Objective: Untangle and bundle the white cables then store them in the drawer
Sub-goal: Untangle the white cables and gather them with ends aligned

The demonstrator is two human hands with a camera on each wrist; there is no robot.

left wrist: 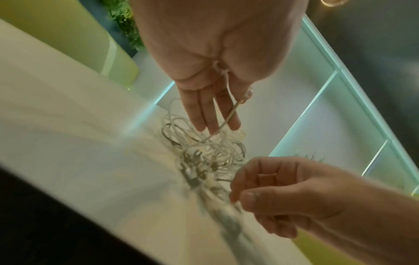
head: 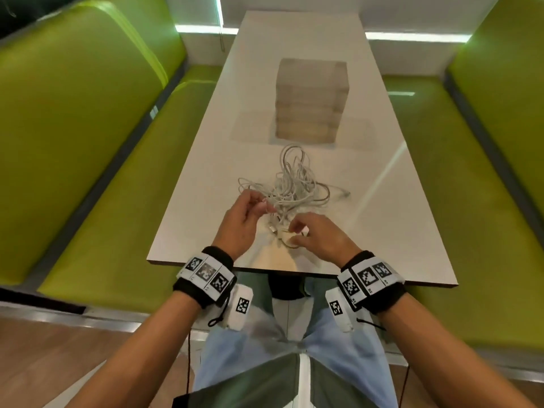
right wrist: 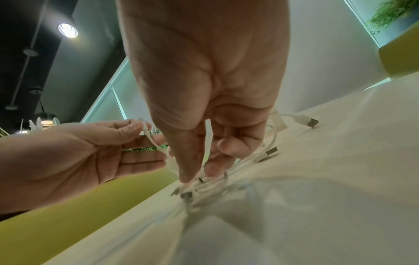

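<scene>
The left hand (head: 241,219) hovers over the near end of the table with thumb and forefinger pinching a single thin white strand, its other fingers straight and relaxed, as the left wrist view shows. The right hand (head: 319,235), just beside it and nearer the table edge, has its fingers curled and pinches a cable end between thumb and fingertips. Both strands run into the tangled heap of thin white cables (head: 290,184) lying on the long white rectangular table (head: 397,201), just beyond the hands, with metal USB plugs sticking out of it. Farther along the table stands a pale translucent stack of small drawers (head: 310,101), all closed. Lime-green padded benches (head: 97,172) flank the table.
</scene>
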